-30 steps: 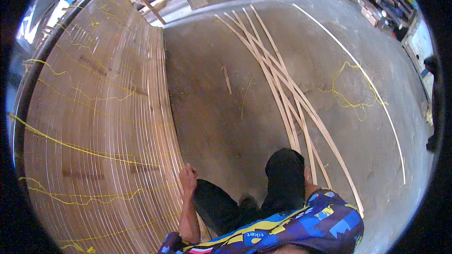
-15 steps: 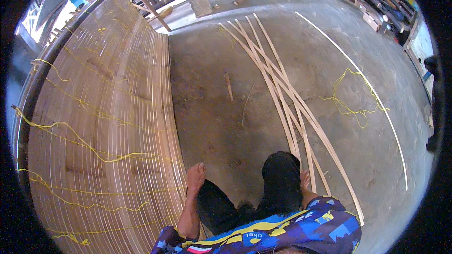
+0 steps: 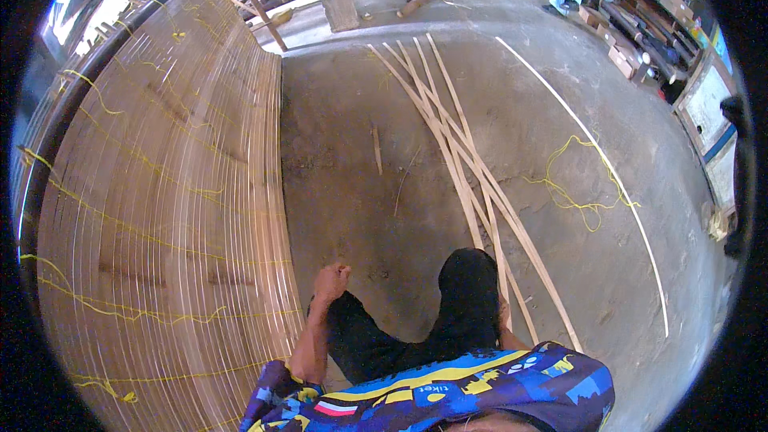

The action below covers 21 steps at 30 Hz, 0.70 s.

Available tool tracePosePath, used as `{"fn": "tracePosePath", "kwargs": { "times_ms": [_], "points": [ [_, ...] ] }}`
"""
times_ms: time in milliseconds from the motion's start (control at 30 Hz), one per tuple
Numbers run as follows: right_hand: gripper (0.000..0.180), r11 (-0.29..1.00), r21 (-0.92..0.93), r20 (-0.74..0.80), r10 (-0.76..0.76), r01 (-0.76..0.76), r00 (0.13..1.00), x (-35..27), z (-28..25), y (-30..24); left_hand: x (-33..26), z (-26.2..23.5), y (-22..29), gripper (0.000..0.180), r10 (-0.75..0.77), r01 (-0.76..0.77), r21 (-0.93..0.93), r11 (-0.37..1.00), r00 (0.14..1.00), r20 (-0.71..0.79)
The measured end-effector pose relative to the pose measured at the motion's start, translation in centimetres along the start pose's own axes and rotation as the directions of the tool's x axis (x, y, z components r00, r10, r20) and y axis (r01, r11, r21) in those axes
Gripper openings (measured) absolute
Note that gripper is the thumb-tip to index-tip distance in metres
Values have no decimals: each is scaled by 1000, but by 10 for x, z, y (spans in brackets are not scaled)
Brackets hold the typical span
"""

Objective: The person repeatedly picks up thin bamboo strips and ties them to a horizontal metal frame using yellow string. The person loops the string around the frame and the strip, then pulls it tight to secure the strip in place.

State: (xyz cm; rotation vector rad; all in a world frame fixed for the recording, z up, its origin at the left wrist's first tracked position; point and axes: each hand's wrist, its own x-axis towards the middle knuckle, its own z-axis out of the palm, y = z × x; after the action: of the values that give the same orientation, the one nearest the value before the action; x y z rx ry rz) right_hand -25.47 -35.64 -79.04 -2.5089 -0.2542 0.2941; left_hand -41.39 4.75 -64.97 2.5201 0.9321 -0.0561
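one head-worn fisheye view looks steeply down from above the person's own lap, facing the concrete floor (image 3: 352,184) toward 12 o'clock, edges bending near the rim.

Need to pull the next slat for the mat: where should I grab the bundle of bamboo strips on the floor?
Probably at the near ends of the bamboo strips beside the right knee, coming from above. They converge there and fan apart farther away, so one grasp could gather several.

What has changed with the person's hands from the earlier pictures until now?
The left hand came off the edge of the bamboo mat and is now a fist just beside it. The right hand stayed by the loose bamboo strips; mat and strips did not move.
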Motion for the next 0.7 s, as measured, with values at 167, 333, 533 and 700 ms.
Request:
{"fn": "tracePosePath", "kwargs": {
  "times_ms": [167, 333, 533, 700],
  "points": [
    [29, 995, -83, -200, -78, 62, 977, 41, -65, -73, 43, -32, 9, 27, 40, 120, -501, 857, 954, 297],
    [24, 811, 433, -413, -208, 393, 886, 89, -136, -199, 82, -116, 65, 28, 276, -269, -272, 924, 961, -13],
    [24, 739, 452, -446, -299, 500, 844, 106, -229, -361, 50, -167, 138, 29, 460, -393, -443, 806, 886, 51],
    [21, 503, 590, -382, -514, 631, 768, 121, -285, -499, -22, -192, 164, 34, 368, -257, -478, 840, 917, 153]
  ]
}}
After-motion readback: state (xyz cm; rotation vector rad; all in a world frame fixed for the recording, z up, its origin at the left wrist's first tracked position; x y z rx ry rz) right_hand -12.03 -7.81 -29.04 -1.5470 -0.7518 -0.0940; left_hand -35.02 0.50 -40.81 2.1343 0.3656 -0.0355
